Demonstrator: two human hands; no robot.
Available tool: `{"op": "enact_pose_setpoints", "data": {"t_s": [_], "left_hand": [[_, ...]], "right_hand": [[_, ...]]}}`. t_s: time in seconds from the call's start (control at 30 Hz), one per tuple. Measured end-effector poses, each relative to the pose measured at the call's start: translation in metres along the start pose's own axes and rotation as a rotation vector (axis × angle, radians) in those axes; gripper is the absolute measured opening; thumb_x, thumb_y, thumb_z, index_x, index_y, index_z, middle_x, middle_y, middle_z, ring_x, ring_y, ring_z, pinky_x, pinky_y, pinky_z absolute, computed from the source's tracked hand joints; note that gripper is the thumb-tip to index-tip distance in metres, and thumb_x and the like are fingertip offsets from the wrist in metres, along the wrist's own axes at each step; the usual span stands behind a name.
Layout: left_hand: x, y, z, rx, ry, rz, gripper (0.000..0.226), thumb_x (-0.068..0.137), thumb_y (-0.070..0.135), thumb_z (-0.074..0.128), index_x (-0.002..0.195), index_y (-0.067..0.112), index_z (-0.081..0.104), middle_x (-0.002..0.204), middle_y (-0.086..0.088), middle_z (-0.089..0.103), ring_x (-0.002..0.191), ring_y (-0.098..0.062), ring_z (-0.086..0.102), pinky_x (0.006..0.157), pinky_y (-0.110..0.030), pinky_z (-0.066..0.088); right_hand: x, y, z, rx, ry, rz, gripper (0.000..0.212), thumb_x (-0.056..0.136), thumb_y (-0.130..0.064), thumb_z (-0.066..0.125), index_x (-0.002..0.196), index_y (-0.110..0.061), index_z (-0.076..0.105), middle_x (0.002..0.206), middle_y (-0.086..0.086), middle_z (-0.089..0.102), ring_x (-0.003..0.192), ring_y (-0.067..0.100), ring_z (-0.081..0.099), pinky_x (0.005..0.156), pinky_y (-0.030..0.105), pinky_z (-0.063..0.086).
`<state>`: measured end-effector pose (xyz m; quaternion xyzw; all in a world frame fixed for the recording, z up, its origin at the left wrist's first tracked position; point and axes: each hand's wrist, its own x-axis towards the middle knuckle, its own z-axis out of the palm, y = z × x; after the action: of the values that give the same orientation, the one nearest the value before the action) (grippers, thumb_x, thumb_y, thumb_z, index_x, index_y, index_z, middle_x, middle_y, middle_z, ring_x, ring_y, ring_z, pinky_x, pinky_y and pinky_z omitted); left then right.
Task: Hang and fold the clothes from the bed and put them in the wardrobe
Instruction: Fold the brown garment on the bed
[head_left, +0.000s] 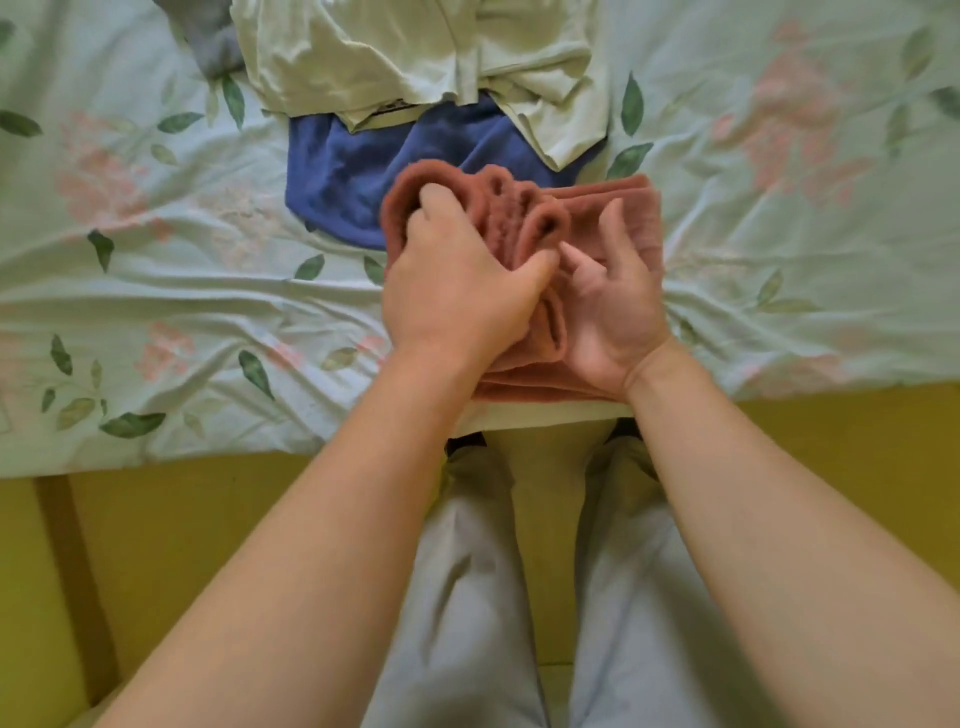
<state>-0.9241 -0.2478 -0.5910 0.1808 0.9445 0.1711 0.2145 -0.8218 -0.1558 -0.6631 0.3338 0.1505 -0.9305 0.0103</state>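
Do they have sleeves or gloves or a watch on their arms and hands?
No. The left arm and right arm are bare, with no sleeves in view. The left hand and right hand wear no gloves, and no watch, bracelet or ring shows. Light grey trousers show below the arms.

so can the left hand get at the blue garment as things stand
Probably yes, once freed: the blue garment lies just beyond the left hand, its near part uncovered. But that hand grips the rust cloth, and the pale green shirt covers its far edge.
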Motion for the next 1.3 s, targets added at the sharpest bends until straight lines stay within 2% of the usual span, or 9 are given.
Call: {"op": "enact_pose_setpoints", "data": {"t_s": [0.13,0.23,0.4,0.53,0.67,0.83,0.97,1.13,1.3], "left_hand": [[-0.002,0.032,0.031,-0.302,-0.099,-0.008,0.047,0.091,0.072,0.044,0.094,0.028,0.059,0.087,0.012,0.068,0.079,-0.003,0.064,0.076,-0.038,0.056],[0.0,0.033,0.045,-0.537,-0.168,-0.007,0.02,0.097,0.041,0.052,0.099,0.025,0.064,0.091,0.004,0.073,0.084,-0.019,0.073,0.08,-0.048,0.06],[-0.008,0.034,0.046,-0.286,0.516,0.279,0.011,0.085,0.017,0.065,0.094,0.014,0.059,0.091,0.005,0.058,0.08,-0.014,0.057,0.074,-0.04,0.052],[-0.001,0.042,0.053,0.046,0.144,-0.167,0.061,0.079,0.057,0.066,0.121,0.017,0.045,0.121,-0.001,0.047,0.115,-0.026,0.051,0.099,-0.047,0.046],[-0.002,0.046,0.063,-0.057,0.026,-0.157,0.029,0.078,0.014,0.058,0.105,0.017,0.046,0.109,-0.003,0.055,0.097,-0.025,0.057,0.081,-0.039,0.05],[-0.008,0.06,0.082,-0.087,-0.008,-0.037,0.022,0.076,0.019,0.061,0.095,0.022,0.049,0.088,0.01,0.057,0.076,-0.002,0.054,0.06,-0.015,0.035],[-0.011,0.068,0.104,-0.072,-0.077,-0.035,0.022,0.093,0.043,0.056,0.099,0.022,0.052,0.089,0.006,0.063,0.077,-0.009,0.059,0.066,-0.029,0.045],[-0.005,0.064,0.108,-0.153,-0.077,-0.147,0.029,0.089,0.012,0.042,0.104,0.025,0.062,0.095,0.006,0.068,0.086,-0.017,0.065,0.086,-0.039,0.055],[0.007,0.059,0.099,-0.252,-0.263,-0.224,0.029,0.088,0.003,0.056,0.101,0.028,0.064,0.09,0.0,0.073,0.066,-0.016,0.074,0.063,-0.036,0.063]], "right_hand": [[-0.021,-0.031,-0.026,0.087,-0.057,-0.048,0.086,0.099,-0.073,0.023,0.155,-0.009,0.035,0.155,0.021,0.042,0.143,0.038,0.042,0.119,0.059,0.03],[-0.028,-0.046,-0.046,-0.091,0.07,-0.086,0.072,0.104,-0.062,0.024,0.149,-0.011,0.046,0.147,0.02,0.053,0.137,0.036,0.05,0.113,0.056,0.041],[-0.027,-0.051,-0.056,-0.298,0.174,-0.064,0.056,0.1,-0.062,0.04,0.134,-0.022,0.06,0.123,0.002,0.073,0.113,0.019,0.07,0.079,0.034,0.061],[-0.024,-0.049,-0.059,-0.266,0.153,-0.078,0.043,0.1,-0.058,0.048,0.119,-0.025,0.069,0.117,0.002,0.075,0.111,0.018,0.071,0.081,0.032,0.06],[-0.013,-0.043,-0.072,-0.285,0.207,-0.054,0.052,0.092,-0.058,0.062,0.13,-0.023,0.062,0.121,0.003,0.073,0.113,0.021,0.07,0.094,0.042,0.058],[0.0,-0.036,-0.093,-0.393,0.368,0.044,0.063,0.095,-0.054,0.059,0.15,-0.028,0.043,0.13,0.003,0.067,0.112,0.025,0.069,0.097,0.05,0.056],[0.004,-0.037,-0.101,-0.557,0.366,0.081,0.061,0.1,-0.056,0.05,0.154,-0.03,0.037,0.142,0.003,0.056,0.121,0.025,0.061,0.103,0.048,0.052],[-0.004,-0.048,-0.095,-0.645,0.445,0.035,0.082,0.089,-0.075,0.047,0.148,-0.019,0.046,0.141,0.004,0.058,0.126,0.023,0.057,0.109,0.045,0.046],[-0.026,-0.037,-0.078,-0.817,0.504,-0.037,0.124,0.06,-0.086,0.068,0.158,-0.025,0.023,0.158,0.004,0.04,0.141,0.022,0.044,0.115,0.044,0.039]]}}
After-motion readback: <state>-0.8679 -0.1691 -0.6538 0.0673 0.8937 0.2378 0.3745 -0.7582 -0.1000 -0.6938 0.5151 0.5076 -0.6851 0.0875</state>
